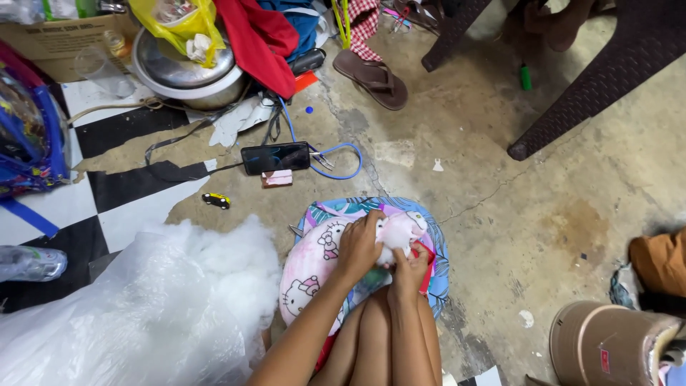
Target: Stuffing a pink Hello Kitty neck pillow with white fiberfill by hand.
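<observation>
The worn concrete floor (543, 186) carries everything in the scene; at far left it gives way to broken black-and-white tiles (121, 193). The largest item, a clear plastic bag of white fibre stuffing (157, 307), lies at near left with its mouth open toward the person, within reach of the left arm. Just right of it, a pink cartoon-cat pillow cover (314, 268) rests across the person's knees and on a round floral cushion (429, 236), so that its open end is presented to both hands at centre.

The left hand (359, 246) is closed around the cover's upper edge, apparently to hold the opening steady. The right hand (409, 271) has its grip pinched together on a tuft of white stuffing (394, 232) at that opening, with a strip of red fabric (427, 266) showing beside it.

Farther off, a steel basin (187, 77) holds a yellow plastic bag (182, 25), with a red cloth (261, 43) draped beside it. A brown sandal (371, 77) lies at far centre; dark woven chair legs (593, 86) cross the far right. A tan plastic container (607, 343) stands at near right. A black phone (276, 157) on a blue cable (336, 168) lies beyond the cushion, screen up, and a small yellow toy car (216, 201) sits to its left. A plastic bottle (28, 263) lies at the left edge.
</observation>
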